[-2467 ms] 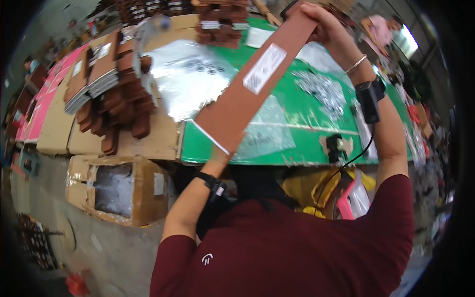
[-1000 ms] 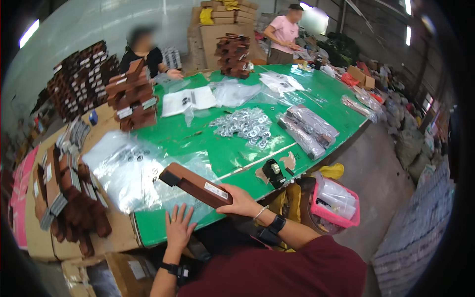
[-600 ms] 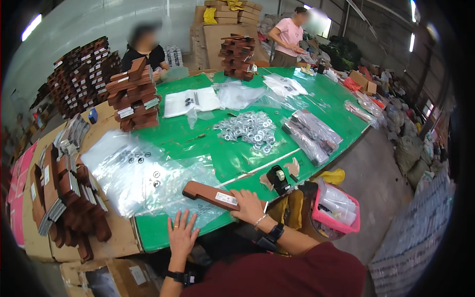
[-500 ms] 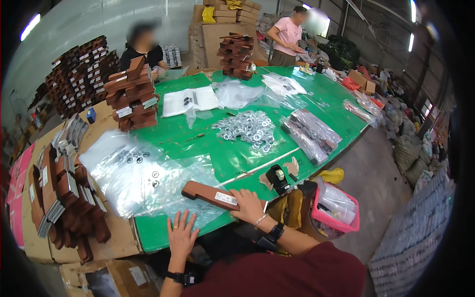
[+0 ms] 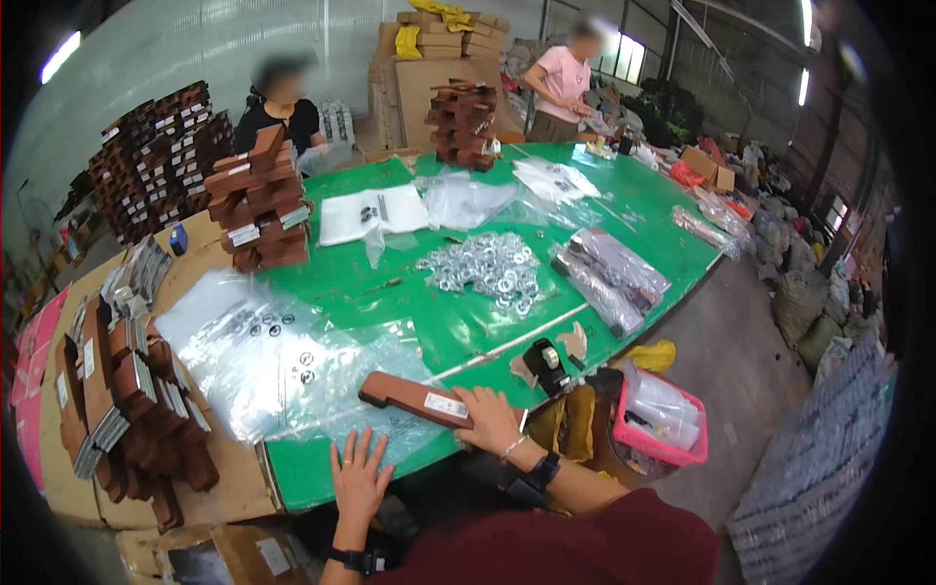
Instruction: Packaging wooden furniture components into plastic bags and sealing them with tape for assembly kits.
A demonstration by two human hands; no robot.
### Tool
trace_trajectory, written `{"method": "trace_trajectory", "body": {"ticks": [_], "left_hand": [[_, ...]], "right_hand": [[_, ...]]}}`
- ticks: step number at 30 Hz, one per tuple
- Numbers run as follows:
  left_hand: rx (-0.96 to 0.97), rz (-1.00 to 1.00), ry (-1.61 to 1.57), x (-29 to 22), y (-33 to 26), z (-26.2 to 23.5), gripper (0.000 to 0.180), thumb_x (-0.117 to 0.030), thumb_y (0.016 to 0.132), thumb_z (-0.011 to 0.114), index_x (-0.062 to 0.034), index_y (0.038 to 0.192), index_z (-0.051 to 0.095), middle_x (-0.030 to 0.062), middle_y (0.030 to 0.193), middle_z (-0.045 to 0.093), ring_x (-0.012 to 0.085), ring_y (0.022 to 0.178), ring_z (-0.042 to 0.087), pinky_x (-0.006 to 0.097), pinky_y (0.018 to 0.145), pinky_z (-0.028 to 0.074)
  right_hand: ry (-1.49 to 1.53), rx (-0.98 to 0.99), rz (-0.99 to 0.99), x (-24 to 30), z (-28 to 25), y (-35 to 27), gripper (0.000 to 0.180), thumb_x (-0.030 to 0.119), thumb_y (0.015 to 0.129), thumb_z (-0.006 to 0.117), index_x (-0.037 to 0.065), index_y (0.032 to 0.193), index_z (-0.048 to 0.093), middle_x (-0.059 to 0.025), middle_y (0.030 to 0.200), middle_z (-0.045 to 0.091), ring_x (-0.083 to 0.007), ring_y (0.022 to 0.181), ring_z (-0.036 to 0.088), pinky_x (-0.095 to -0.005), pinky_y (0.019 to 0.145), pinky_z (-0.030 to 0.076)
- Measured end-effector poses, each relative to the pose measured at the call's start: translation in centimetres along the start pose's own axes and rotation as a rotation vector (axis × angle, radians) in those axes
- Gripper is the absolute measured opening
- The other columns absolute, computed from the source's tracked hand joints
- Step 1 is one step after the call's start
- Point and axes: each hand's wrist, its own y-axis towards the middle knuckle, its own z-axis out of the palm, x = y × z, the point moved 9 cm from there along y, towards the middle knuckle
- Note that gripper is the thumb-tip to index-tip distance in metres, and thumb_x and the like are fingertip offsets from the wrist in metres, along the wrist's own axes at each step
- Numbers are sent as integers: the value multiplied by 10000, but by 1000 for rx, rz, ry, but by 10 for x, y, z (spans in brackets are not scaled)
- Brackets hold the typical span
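A long reddish-brown bar (image 5: 414,399) with a white label lies at the near edge of the green table (image 5: 375,278). Wrapped over its right end is my right hand (image 5: 490,420). My left hand (image 5: 360,475) rests with fingers spread on the near edge of a clear plastic bag (image 5: 390,434), just left of the bar. The bag lies partly under the bar and joins a wider spread of clear printed bags (image 5: 234,341) to the left. What my right palm covers is hidden.
Brown bars are stacked at left (image 5: 122,390) and farther back (image 5: 258,205). A pile of metal washers (image 5: 483,273) sits mid-table, with bagged bars (image 5: 609,278) to its right. A tape dispenser (image 5: 544,364) stands near a pink basket (image 5: 673,444). Two people work across the table.
The view has shifted slightly, so the table appears a little lower. Both hands stay in nearly the same places, the right one still on the brown bar.
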Motion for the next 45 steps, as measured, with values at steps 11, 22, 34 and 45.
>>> {"method": "trace_trajectory", "body": {"ticks": [11,22,34,45], "left_hand": [[-46,-3,18,-1,4,-4,559,-374,906,653,-215,1429,541,62,1510,462,310,1428,363,588,1171,221],[-51,-14,-8,-2,4,-6,561,-357,897,665,-215,1426,542,61,1508,465,315,1419,375,577,1176,220],[-56,-19,-6,-1,3,-6,550,-357,907,658,-218,1427,543,62,1513,461,308,1429,366,571,1183,209],[-62,-18,-17,-2,4,-9,545,-357,903,659,-222,1421,552,63,1506,472,314,1423,377,574,1180,217]], "right_hand": [[-11,22,16,-2,-3,4,855,332,646,857,108,1386,491,-111,1086,566,-305,1072,545,-432,866,407],[-7,44,30,-3,-2,5,852,343,651,855,109,1386,494,-107,1088,568,-305,1064,547,-429,882,412],[-7,26,21,0,-6,5,848,331,648,852,108,1385,495,-110,1074,560,-306,1066,540,-432,873,409],[-12,28,16,0,-5,5,853,329,655,852,99,1393,491,-110,1071,559,-304,1053,544,-426,868,410]]}}
